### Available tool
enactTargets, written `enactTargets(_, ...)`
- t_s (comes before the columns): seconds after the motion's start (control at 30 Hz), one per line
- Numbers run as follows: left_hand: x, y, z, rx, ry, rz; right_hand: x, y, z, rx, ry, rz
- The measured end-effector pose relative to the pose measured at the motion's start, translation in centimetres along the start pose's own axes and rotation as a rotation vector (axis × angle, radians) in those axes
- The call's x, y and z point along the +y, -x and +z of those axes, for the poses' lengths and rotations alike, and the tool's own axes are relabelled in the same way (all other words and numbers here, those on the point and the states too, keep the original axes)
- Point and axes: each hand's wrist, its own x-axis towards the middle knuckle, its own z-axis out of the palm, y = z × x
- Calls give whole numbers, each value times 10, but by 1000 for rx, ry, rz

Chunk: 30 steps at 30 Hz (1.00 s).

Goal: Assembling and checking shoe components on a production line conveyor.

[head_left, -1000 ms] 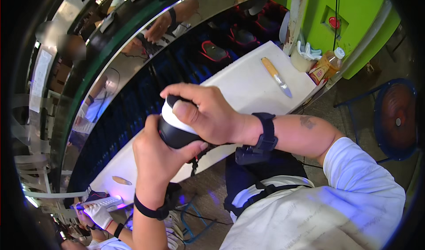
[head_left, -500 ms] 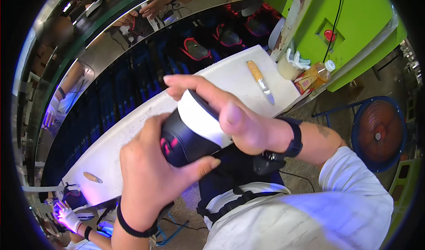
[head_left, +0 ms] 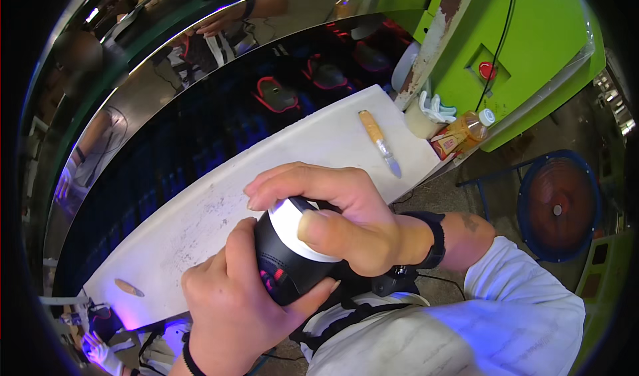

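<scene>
A black shoe-like piece (head_left: 285, 255) with a white end and small pinkish-red marks is held up between my hands, above the near edge of the bench. My left hand (head_left: 229, 296) wraps round its black lower part, thumb on the near side. From above, my right hand (head_left: 353, 219) curls over the white end (head_left: 285, 221), with the thumb pressed against the white and the fingers bent along the far rim. Part of the piece is hidden under my right palm.
A wooden-handled knife (head_left: 379, 143) lies on the white bench (head_left: 206, 209). Near it stand a tub with gloves (head_left: 429, 115) and a drink bottle (head_left: 466, 133). Red-edged dark pieces (head_left: 276, 95) sit on the dark conveyor behind. A floor fan (head_left: 558, 206) stands right; a gloved co-worker's hand (head_left: 101, 355) is lower left.
The piece now shows lower and more upright. My right hand's fingers, stretched out before, have bent over the white end, and its thumb has come down onto it. The whole view has shifted slightly.
</scene>
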Motion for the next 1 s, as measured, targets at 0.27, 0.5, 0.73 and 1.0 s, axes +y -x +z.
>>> enactTargets(0.27, -15, -50, 5, -157, 39, -129, -5, -41, -35, -45, 267, 89)
enactTargets(0.5, -54, -72, 14, -34, 215, -252, 35, -80, -30, 130, 535, -44)
enactTargets(0.73, -98, -61, 16, 17, 355, -356, 91, -55, -29, 85, 73, 69)
enactTargets(1.0, -86, 15, 14, 304, 226, 15, 90, 24, 7, 157, 428, -216)
